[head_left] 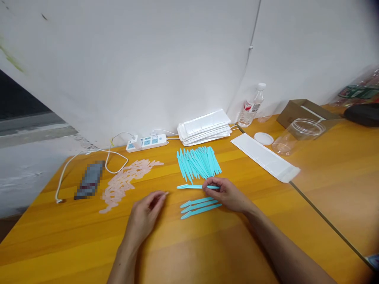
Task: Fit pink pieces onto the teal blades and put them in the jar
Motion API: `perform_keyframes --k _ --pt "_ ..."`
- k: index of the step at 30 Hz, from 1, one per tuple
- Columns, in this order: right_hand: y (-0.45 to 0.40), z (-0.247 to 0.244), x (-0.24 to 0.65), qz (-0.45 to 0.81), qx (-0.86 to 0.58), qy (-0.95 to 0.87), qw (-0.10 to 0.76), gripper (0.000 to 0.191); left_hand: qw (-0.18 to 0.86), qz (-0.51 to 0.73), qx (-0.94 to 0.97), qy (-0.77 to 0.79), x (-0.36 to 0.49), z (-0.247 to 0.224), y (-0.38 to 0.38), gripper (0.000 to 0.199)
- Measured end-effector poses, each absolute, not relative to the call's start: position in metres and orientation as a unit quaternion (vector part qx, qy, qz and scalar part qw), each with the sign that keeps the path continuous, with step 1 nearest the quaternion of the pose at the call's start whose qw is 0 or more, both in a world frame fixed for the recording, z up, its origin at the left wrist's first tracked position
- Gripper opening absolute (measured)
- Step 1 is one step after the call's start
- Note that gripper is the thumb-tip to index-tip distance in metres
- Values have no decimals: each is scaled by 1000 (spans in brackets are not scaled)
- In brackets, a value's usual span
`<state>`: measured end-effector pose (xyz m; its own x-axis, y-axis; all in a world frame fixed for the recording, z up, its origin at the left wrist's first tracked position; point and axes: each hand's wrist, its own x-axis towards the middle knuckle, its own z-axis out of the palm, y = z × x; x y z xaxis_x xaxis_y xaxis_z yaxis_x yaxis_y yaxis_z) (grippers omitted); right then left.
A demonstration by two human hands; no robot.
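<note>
My right hand (223,193) pinches the handle end of a turquoise eyebrow razor (189,186), its blade end pointing left just above the table. Below that hand, three more turquoise razors (197,208) lie side by side. A dense pile of the same razors (198,161) spreads out behind. My left hand (147,211) is closed in a pinch, with the tip of a small pale pink piece (167,193) showing at its fingertips. To its left are many pale pink translucent slips (127,179), loosely scattered.
Against the wall stand a power strip (147,142) with a white cable, a stack of white packets (204,128) and a water bottle (251,106). On the right are a single white packet (263,156), a white lid (263,138), a clear jar (296,136) and a cardboard box (304,112).
</note>
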<state>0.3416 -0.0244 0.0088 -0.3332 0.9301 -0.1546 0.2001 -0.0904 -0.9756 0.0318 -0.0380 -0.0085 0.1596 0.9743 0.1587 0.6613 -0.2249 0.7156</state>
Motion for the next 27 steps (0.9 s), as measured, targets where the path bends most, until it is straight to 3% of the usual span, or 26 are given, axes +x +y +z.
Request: perform_keyframes --k 4,27 --pt "-26 4 344 601 -450 -585 306 29 266 371 708 539 55 -8 -44 20" --pt "-26 6 346 636 -436 -568 289 36 288 344 727 520 56 -7 -48 16"
